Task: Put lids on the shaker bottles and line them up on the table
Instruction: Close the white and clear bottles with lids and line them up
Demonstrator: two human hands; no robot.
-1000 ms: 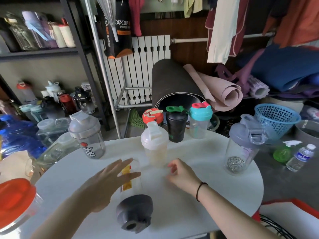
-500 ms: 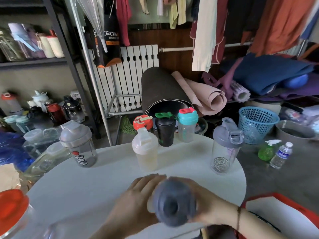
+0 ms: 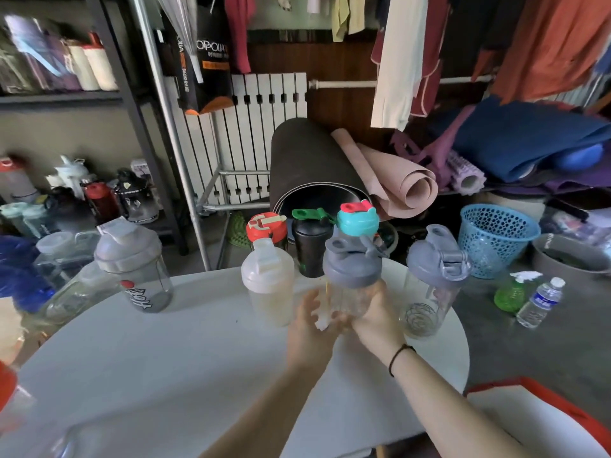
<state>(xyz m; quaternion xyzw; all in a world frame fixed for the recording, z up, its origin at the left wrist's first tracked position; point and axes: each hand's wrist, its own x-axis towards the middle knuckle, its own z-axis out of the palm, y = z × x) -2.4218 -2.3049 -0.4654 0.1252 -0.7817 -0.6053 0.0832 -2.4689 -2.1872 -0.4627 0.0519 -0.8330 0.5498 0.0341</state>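
A clear shaker bottle (image 3: 350,294) with a grey lid (image 3: 351,265) stands upright on the white round table (image 3: 172,352), held from both sides by my left hand (image 3: 310,325) and my right hand (image 3: 377,319). To its left stands a cream-lidded bottle (image 3: 268,285), to its right a grey-lidded bottle with a wire ball inside (image 3: 433,279). Behind are a red-lidded bottle (image 3: 266,227), a black bottle with green cap (image 3: 311,241) and a teal-lidded bottle (image 3: 357,219). A grey-lidded bottle with a logo (image 3: 134,266) stands at the far left.
A red-lidded container (image 3: 6,395) pokes in at the left edge. Past the table are rolled mats (image 3: 330,170), a blue basket (image 3: 496,239), a green spray bottle (image 3: 514,292), a water bottle (image 3: 540,300) and a shelf of bottles (image 3: 82,200).
The grey lid lay loose on the table and the bottle stood open. Both hands brought lid and bottle together, then moved the lidded bottle forward into the row.
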